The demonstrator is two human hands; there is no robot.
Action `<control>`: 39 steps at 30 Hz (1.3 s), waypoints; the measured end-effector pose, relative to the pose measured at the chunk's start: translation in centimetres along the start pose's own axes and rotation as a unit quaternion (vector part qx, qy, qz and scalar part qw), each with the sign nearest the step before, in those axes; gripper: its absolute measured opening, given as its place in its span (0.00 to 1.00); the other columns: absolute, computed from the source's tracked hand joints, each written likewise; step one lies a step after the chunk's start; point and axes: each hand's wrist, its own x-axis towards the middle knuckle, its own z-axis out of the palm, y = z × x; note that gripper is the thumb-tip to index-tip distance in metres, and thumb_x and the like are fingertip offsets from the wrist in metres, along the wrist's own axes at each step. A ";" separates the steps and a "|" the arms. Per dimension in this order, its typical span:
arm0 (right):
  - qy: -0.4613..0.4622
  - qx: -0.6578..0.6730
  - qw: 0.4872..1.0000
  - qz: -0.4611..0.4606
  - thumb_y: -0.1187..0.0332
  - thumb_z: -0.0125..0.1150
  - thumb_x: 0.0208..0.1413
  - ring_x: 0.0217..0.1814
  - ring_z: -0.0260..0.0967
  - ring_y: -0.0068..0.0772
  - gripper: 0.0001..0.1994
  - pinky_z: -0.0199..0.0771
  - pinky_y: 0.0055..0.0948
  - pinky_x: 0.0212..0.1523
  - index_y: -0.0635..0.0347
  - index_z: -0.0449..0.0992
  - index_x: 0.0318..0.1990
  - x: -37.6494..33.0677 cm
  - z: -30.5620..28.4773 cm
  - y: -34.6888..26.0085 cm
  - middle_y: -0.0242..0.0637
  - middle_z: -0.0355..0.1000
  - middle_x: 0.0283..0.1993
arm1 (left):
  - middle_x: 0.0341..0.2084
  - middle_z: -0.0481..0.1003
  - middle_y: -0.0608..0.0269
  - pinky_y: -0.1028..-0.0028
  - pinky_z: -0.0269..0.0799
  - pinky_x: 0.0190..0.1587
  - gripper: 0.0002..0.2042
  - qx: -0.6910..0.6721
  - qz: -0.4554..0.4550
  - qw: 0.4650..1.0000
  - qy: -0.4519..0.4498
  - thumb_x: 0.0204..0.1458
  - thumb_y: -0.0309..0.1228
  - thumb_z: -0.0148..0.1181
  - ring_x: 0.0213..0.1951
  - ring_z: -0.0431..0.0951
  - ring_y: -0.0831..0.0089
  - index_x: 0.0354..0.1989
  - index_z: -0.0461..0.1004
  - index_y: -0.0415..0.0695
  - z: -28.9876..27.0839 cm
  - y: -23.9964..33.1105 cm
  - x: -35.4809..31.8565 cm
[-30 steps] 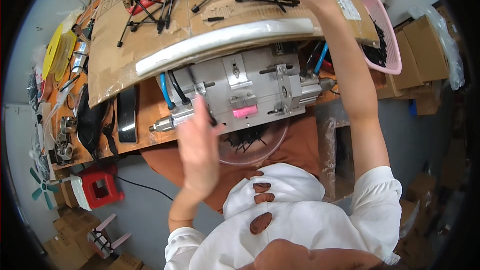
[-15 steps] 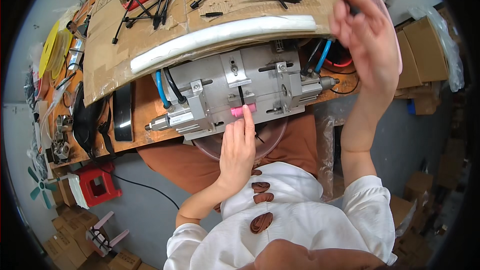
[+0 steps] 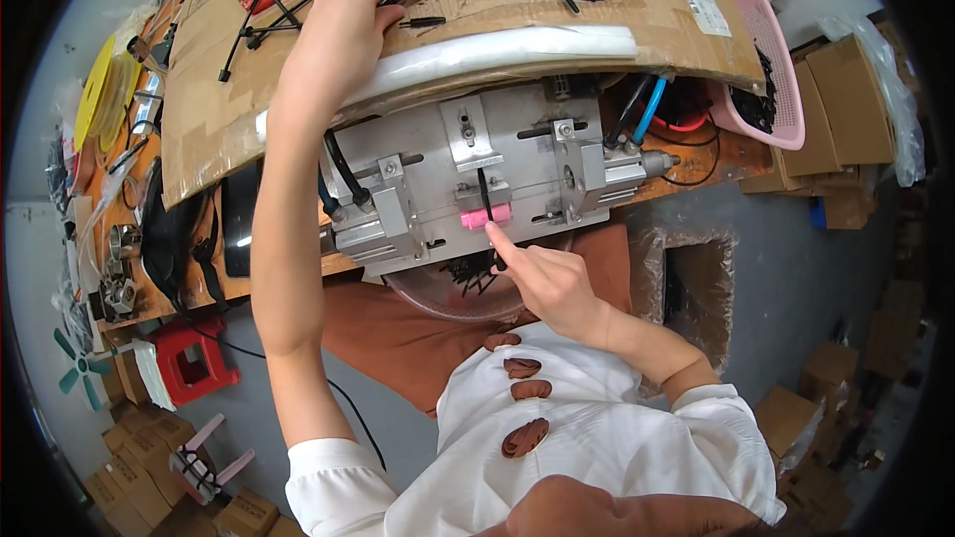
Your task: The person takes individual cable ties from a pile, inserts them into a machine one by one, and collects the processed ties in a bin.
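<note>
Where right hand [image 3: 559,288] points, black rod [image 3: 484,189] near fingertip [image 3: 492,230], over pink block [image 3: 473,222].

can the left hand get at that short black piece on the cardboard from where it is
Probably yes: the left hand is over the cardboard, close beside the short black piece, and nothing visible covers that piece.

Bright, fairly even light; shadow under cardboard [image 3: 647,15]; dark rim, bent edges.
</note>
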 end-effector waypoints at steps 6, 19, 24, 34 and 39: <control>-0.015 -0.021 1.000 0.013 0.80 0.63 0.43 0.18 0.64 0.31 0.30 0.65 0.30 0.20 0.66 0.67 0.59 -0.1 0.1 0.4 0.34 0.64 0.19 | 0.28 0.69 0.65 0.76 0.67 0.39 0.18 -0.102 -0.074 0.991 -0.034 0.48 0.19 0.59 0.32 0.68 0.76 0.49 0.73 0.45 -3.6 0.9 -2.3; 0.043 -0.320 0.937 -0.135 0.67 0.53 0.62 0.27 0.65 0.22 0.11 0.68 0.18 0.30 0.66 0.74 0.44 19.2 -14.3 11.3 0.29 0.70 0.29 | 0.33 0.67 0.57 0.70 0.69 0.38 0.39 -0.064 -0.145 0.987 0.005 0.34 0.10 0.62 0.36 0.67 0.64 0.63 0.61 0.37 1.0 13.9 -15.4; 0.091 0.033 0.989 0.111 0.72 0.55 0.57 0.27 0.66 0.21 0.08 0.67 0.18 0.31 0.65 0.76 0.42 18.5 -16.1 6.8 0.30 0.70 0.28 | 0.35 0.68 0.56 0.67 0.66 0.40 0.36 -0.006 -0.163 0.987 -0.013 0.38 0.16 0.65 0.36 0.67 0.62 0.62 0.60 0.34 6.3 17.7 -17.9; 0.242 0.196 0.947 0.075 0.82 0.61 0.51 0.38 0.72 0.22 0.10 0.74 0.20 0.36 0.67 0.74 0.42 8.7 -11.7 2.0 0.37 0.75 0.37 | 0.34 0.67 0.58 0.66 0.66 0.40 0.34 0.047 -0.183 0.982 -0.026 0.42 0.19 0.64 0.36 0.67 0.62 0.62 0.60 0.34 7.9 17.6 -17.7; 0.085 0.006 0.995 -0.056 0.82 0.67 0.41 0.24 0.66 0.34 0.26 0.68 0.29 0.25 0.71 0.70 0.52 2.0 -5.0 -0.3 0.40 0.72 0.30 | 0.35 0.68 0.53 0.63 0.67 0.43 0.29 0.075 -0.110 0.991 -0.002 0.45 0.18 0.55 0.38 0.69 0.59 0.61 0.63 0.39 1.4 12.5 -13.7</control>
